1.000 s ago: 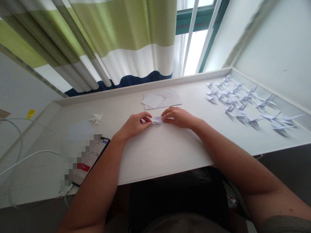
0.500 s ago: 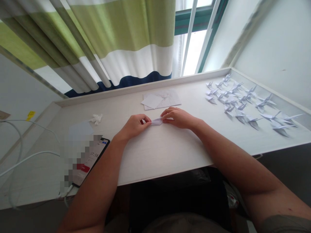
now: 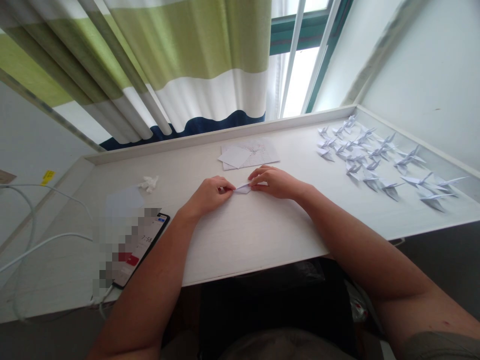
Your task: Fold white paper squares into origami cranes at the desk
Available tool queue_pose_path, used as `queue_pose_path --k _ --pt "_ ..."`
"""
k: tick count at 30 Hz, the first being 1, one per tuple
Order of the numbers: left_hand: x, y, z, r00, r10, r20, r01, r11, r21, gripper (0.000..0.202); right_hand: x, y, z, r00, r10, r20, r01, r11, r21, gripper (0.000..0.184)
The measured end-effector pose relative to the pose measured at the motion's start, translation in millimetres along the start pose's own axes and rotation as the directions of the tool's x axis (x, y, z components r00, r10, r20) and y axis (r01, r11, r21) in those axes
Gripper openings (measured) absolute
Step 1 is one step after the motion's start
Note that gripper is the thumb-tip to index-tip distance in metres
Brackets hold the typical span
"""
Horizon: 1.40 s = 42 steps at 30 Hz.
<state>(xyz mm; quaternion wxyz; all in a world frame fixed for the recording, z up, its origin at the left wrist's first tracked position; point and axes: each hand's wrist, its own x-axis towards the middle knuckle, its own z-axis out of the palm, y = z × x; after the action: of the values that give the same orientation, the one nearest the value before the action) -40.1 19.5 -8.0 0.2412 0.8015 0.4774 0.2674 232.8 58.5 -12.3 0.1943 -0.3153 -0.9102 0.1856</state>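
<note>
A small folded piece of white paper (image 3: 243, 189) lies low over the middle of the white desk (image 3: 247, 235), between my two hands. My left hand (image 3: 214, 194) pinches its left end with thumb and forefinger. At its right end my right hand (image 3: 275, 182) grips it, fingers bent over the top. My fingertips hide both ends of the paper. Just behind, a printed sheet (image 3: 264, 152) lies flat, with a blank white paper square (image 3: 236, 156) partly on top of it.
Several folded paper cranes (image 3: 369, 152) stand in rows at the right. Left of my hands are a crumpled white tissue (image 3: 149, 183), pale paper sheets (image 3: 123, 202) and a phone (image 3: 144, 245) beside my left forearm. White cables (image 3: 48, 242) loop at the far left. A striped curtain (image 3: 195, 65) hangs behind.
My left fingers have shifted slightly and closed nearer together at the paper's left end. The right hand and the things around stay in place.
</note>
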Motion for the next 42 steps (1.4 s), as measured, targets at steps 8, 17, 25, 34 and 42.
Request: queue_pose_path --k 8,17,25,34,42 --pt "0 6 3.6 0.999 0.033 0.008 -0.034 0.994 0.104 0.019 2 1 5 0.998 0.018 -0.058 -0.014 0.998 0.064 0.020" --pt "0 11 4.3 0.999 0.031 0.023 -0.034 0.990 0.137 0.019 3 -6 11 0.997 0.009 -0.078 -0.003 0.998 0.066 0.036" --pt "0 13 3.3 0.998 0.043 0.034 -0.047 0.988 0.148 0.019 10 -14 19 0.998 -0.006 -0.058 0.011 0.995 0.100 0.022" --pt "2 9 6.6 0.995 -0.098 -0.007 0.098 0.992 0.083 0.015 12 -10 25 0.990 0.110 -0.087 -0.088 0.971 0.220 0.025" --pt "3 13 13.3 0.992 -0.125 -0.027 0.126 0.992 0.024 0.020 12 -11 23 0.992 0.095 -0.078 -0.077 0.975 0.210 0.024"
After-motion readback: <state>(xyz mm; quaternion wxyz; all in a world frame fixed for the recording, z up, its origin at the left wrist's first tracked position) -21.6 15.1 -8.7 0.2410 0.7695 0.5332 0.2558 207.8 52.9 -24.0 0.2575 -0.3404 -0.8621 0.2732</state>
